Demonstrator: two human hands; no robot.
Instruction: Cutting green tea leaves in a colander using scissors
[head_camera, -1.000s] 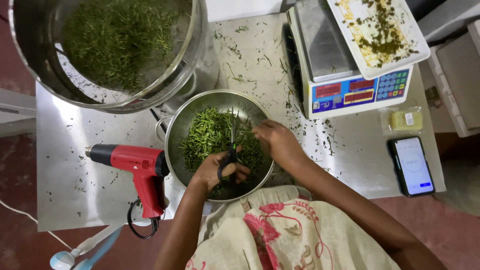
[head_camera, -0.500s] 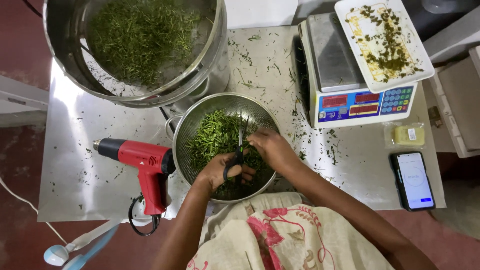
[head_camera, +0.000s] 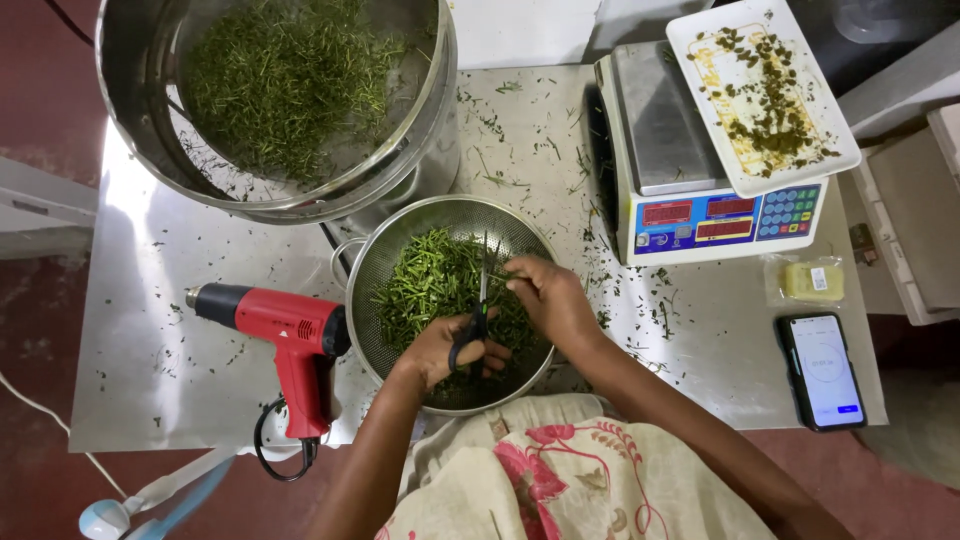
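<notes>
Both hands work inside the metal colander (head_camera: 400, 262) at mid-frame, hemmed closely. The large steel pot (head_camera: 130, 120) at upper left overhangs its far rim; the red heat gun (head_camera: 285, 325) lies just beside its left wall. The scale (head_camera: 700, 215) stands to the upper right. Bare counter (head_camera: 160, 270) shows at far left, and again lower right, short of the phone (head_camera: 822, 370).

A steel table (head_camera: 180, 330) fills the middle of the view, its top gleaming under bright light from above and flecked with green scraps — most thickly toward its far edge. A dark red floor (head_camera: 40, 110) shows past the left and near edges. Pale furniture (head_camera: 915, 215) stands beyond the right edge.
</notes>
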